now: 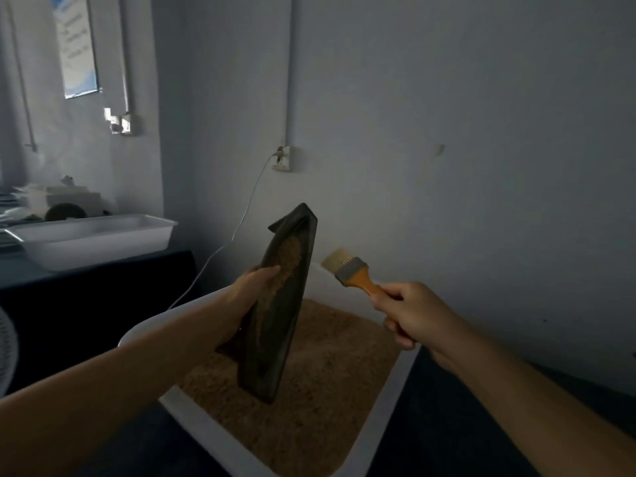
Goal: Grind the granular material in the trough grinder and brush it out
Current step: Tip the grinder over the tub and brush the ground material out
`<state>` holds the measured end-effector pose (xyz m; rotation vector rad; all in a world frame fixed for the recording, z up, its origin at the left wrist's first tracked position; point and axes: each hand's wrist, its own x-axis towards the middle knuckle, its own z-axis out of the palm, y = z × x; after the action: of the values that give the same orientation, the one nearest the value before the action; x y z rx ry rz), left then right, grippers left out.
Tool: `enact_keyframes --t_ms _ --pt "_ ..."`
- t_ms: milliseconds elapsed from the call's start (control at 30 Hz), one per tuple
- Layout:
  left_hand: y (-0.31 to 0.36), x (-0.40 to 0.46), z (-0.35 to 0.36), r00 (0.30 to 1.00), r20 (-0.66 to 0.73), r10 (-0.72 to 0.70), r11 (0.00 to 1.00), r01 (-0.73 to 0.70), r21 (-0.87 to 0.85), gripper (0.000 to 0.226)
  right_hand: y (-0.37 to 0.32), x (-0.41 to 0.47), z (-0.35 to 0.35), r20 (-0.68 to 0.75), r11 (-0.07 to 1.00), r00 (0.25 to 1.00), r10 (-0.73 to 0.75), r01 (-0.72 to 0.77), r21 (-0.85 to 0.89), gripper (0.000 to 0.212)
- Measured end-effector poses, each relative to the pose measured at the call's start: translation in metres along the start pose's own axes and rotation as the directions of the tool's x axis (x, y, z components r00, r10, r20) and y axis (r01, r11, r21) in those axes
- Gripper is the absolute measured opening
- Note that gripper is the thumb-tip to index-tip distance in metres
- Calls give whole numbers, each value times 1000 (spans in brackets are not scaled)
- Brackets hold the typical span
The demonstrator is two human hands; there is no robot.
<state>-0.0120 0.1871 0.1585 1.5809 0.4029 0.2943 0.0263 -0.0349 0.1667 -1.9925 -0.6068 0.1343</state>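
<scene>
The trough grinder [282,304] is dark grey-black, streaked with brown granular material [285,266]. The brush [354,273] has pale cream bristles, a grey ferrule and an orange handle. White tray [385,418], tan powder [323,373], dark bench [447,435].

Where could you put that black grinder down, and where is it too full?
Bare dark tabletop lies right of the white tray, under the right hand holding the brush. The tray is covered with brown granules. The left hand tilts the trough grinder over it. The far tray looks empty.
</scene>
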Motion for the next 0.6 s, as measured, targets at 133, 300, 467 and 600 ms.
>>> enact_keyframes --t_ms 133,300,467,600 --pt "-11 13 6 994 -67 87 992 -80 100 50 7 5 9 -7 990 999 -43 42 -132 17" --pt "-27 20 8 975 -26 219 873 -184 452 57 16 12 16 -30 976 997 -65 57 -208 27" --pt "-29 13 9 924 52 379 620 -295 727 63 20 20 15 -90 988 992 -90 77 -134 26" --pt "-25 7 7 874 105 474 521 -374 767 64 15 34 16 -250 995 967 -42 64 82 25"
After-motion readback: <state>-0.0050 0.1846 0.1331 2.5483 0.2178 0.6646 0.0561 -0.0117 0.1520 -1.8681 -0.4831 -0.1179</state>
